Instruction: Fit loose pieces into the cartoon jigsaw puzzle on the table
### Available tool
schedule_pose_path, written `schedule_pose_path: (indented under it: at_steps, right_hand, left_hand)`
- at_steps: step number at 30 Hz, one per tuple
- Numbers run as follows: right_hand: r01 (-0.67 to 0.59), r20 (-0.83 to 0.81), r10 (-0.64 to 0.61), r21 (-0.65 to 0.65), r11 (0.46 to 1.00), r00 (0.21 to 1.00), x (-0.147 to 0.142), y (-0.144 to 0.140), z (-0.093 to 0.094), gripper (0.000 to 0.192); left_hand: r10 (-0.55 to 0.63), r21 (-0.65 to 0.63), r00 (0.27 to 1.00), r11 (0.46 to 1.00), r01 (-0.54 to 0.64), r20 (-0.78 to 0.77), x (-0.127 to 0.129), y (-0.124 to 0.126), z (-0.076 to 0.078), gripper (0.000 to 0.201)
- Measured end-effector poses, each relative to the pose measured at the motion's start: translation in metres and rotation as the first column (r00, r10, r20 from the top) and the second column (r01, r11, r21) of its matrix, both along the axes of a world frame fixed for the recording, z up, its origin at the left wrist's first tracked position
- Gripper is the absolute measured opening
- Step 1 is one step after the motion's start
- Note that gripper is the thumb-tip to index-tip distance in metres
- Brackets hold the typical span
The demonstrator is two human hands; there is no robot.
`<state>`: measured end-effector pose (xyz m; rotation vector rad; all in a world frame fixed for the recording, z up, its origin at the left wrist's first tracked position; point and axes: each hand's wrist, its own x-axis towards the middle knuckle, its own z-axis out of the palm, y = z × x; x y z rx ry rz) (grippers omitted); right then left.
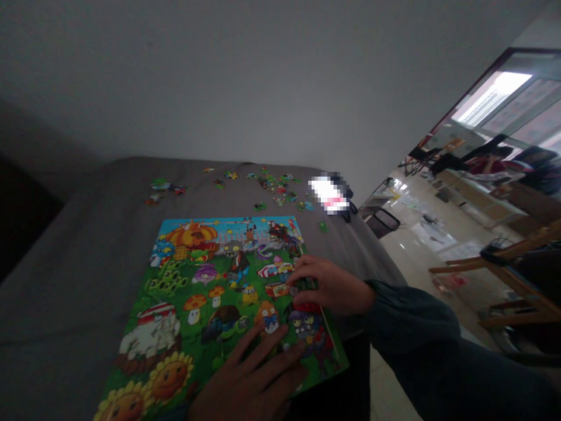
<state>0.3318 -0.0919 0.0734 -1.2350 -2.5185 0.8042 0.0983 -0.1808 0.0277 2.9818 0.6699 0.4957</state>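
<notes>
A colourful cartoon jigsaw puzzle board (193, 292) lies on a grey table (79, 257). My left hand (252, 380) rests flat on the puzzle's near right part, fingers spread. At the puzzle's right edge my right hand (328, 286), in a dark green sleeve, presses its fingertips on a puzzle piece (280, 288). Whether the fingers pinch that piece I cannot tell.
Several loose puzzle pieces (276, 187) are scattered at the table's far side, more (164, 188) at the far left. A blurred white object (328, 194) lies at the far right corner. Beyond the table's right edge are wooden furniture (508, 275) and a seated person (491, 159).
</notes>
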Motion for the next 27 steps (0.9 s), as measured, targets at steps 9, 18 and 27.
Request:
schedule_pose_path:
  at_steps: [9,18,27]
  right_hand:
    - [-0.033,0.042,0.02,0.336,0.941,0.999,0.025,-0.041,-0.008,0.027]
    - [-0.059,0.189,-0.023,0.418,0.907,0.982,0.033,-0.06,-0.025,0.041]
    - [-0.056,0.183,-0.035,0.468,0.882,0.982,0.031,-0.061,-0.019,0.04]
  left_hand:
    - [-0.023,0.028,0.994,0.999,0.02,0.106,-0.002,0.005,-0.008,0.037]
    - [-0.029,0.07,0.991,0.997,0.02,0.131,-0.001,0.007,-0.006,0.031]
    - [0.004,0.129,0.99,0.991,-0.022,0.14,0.001,0.007,-0.009,0.024]
